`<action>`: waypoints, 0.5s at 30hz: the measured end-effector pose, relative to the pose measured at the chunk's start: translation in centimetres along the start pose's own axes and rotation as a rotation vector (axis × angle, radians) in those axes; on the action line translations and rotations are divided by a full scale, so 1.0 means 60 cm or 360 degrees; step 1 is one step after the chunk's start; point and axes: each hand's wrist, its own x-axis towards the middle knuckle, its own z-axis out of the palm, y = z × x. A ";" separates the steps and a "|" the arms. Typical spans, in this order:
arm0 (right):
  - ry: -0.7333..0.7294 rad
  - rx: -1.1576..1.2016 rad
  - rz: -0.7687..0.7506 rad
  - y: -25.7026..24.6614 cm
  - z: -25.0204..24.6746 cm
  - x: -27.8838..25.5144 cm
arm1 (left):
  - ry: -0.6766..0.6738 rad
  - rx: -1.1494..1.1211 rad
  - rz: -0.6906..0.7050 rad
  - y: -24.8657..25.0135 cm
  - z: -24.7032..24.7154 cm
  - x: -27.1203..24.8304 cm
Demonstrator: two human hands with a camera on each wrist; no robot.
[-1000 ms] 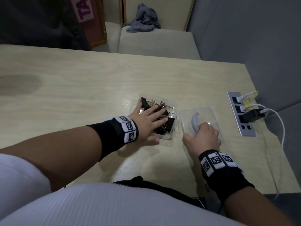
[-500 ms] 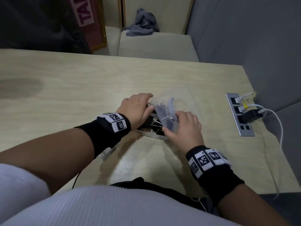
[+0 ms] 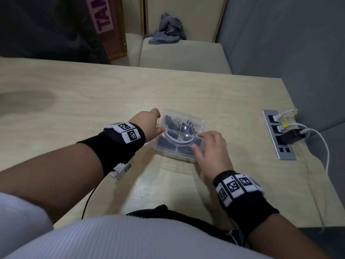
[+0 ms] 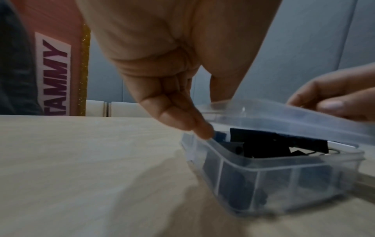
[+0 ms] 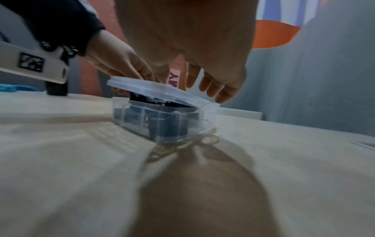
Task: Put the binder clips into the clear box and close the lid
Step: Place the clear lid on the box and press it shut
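In the head view, the clear box (image 3: 182, 136) is seen near the middle of the tabletop (image 3: 93, 109), with the lid (image 3: 179, 128) laid over it. Black binder clips (image 3: 169, 119) are seen through the plastic, inside the box. The left hand (image 3: 147, 124) is placed at the left side of the box, its fingers against the rim. The right hand (image 3: 212, 148) is placed at the near right corner, with its fingers spread and relaxed on the lid. A socket strip (image 3: 279, 134) with white cables (image 3: 317, 139) is set into the tabletop, well apart to the right. A grey cloth (image 3: 168, 29) is lying on a seat beyond the far edge.

In the left wrist view, the left hand (image 4: 172, 80) is seen from below, its fingers (image 4: 201, 128) held straight together and touching the box rim (image 4: 223, 154) at the far left corner. The lid (image 4: 284, 118) is tilted: it is raised on this side, and a gap is left above the binder clips (image 4: 270, 144). The fingers of the right hand (image 4: 334, 99) are resting on the lid at the right.

In the right wrist view, the right hand (image 5: 202, 48) is held over the box (image 5: 162, 118) with fingers apart and loosely straight; the fingertips (image 5: 221, 96) are just at the right edge of the lid (image 5: 154, 91). The lid is not closed, it is higher on the left. The left hand (image 5: 121, 61) is seen behind it, at the far left side.
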 end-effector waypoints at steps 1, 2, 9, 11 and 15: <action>0.0036 0.0073 0.0132 0.005 -0.003 0.002 | -0.0015 0.0016 -0.0011 0.004 0.000 0.000; 0.0050 0.0139 0.0259 0.011 -0.005 0.005 | -0.0037 0.0034 -0.0023 0.007 0.000 -0.001; -0.0043 0.0197 0.0504 0.034 -0.001 0.021 | -0.0030 0.0102 -0.0094 0.017 0.001 0.005; -0.0033 0.0228 0.0511 0.032 0.000 0.021 | 0.0042 0.0063 -0.0072 0.015 0.001 0.005; -0.0060 0.0259 0.0542 0.027 -0.001 0.022 | 0.0077 0.0030 -0.0075 0.015 0.005 0.004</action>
